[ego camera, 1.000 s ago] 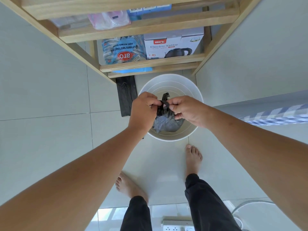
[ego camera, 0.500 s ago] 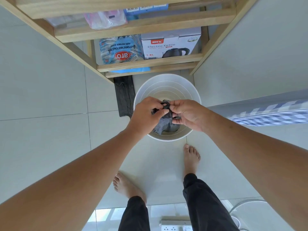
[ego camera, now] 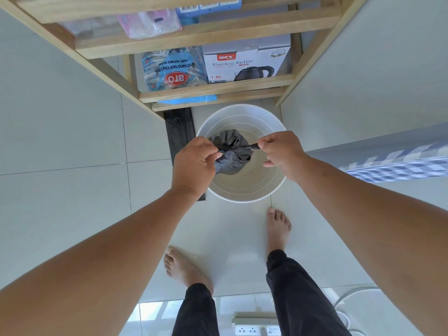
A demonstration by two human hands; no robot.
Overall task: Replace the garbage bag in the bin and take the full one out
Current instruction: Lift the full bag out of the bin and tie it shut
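A round white bin (ego camera: 244, 192) stands on the tiled floor below me, its inside walls bare. A small dark grey garbage bag (ego camera: 231, 156) hangs over the bin's mouth, bunched at the top. My left hand (ego camera: 194, 163) grips one twisted end of the bag's neck at the left. My right hand (ego camera: 281, 151) pinches the other twisted end at the right. The two ends are stretched taut between my hands across a knot in the middle.
A wooden shelf unit (ego camera: 218, 86) stands behind the bin, holding a kettle box (ego camera: 247, 61) and a blue sugar packet (ego camera: 172, 69). A black strip (ego camera: 179, 127) lies left of the bin. My bare feet stand close in front. A power strip (ego camera: 257, 329) lies at the bottom.
My hands were together over the bag's neck. They have moved apart sideways, pulling the two twisted ends tight.
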